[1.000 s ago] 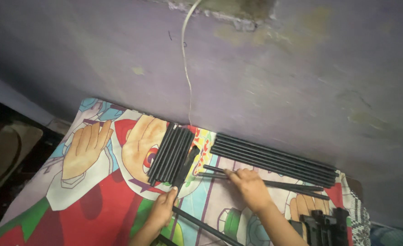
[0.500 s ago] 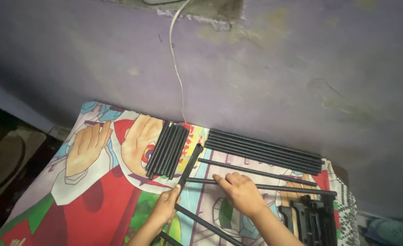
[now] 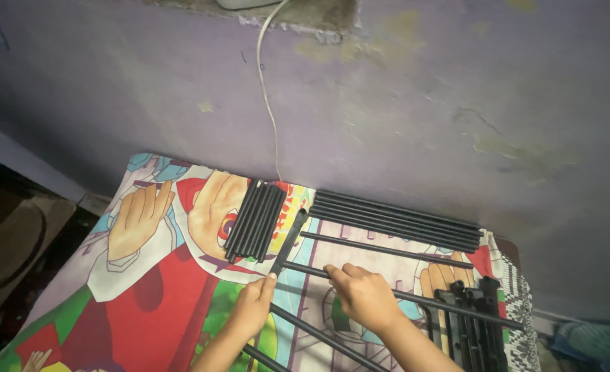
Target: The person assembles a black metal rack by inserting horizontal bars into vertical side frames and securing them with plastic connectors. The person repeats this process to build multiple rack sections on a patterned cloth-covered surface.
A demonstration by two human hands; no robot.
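- Black plastic or metal, as far as can be told: a short upright bar (image 3: 289, 242) lies on the cartoon-print sheet (image 3: 146, 289) with at least 3 thin cross rods (image 3: 386, 251) running off it toward 3 o'clock, like a ladder-shaped rack frame.
- It sits at the middle of the bed, at 6 o'clock from a pack of long rods (image 3: 398, 220) along the purple wall (image 3: 401, 110), and at 3 o'clock from a shorter bundle (image 3: 255, 220).
- My judgement: the rods are light, stiff and smooth, so they may slide or pop out of their sockets; hold close to the joints, not mid-span.
- Left hand (image 3: 253, 308) is loosely curled, its fingertip touching the bar's lower end at 12 o'clock from the palm.
- Right hand (image 3: 363, 296) lies palm down over the 2nd rod, fingers bent onto it; whether they fully wrap it I cannot tell.
- Black clip-like parts (image 3: 471, 317) are stacked at 3 o'clock from the right hand, and a white cable (image 3: 269, 96) hangs down the wall.
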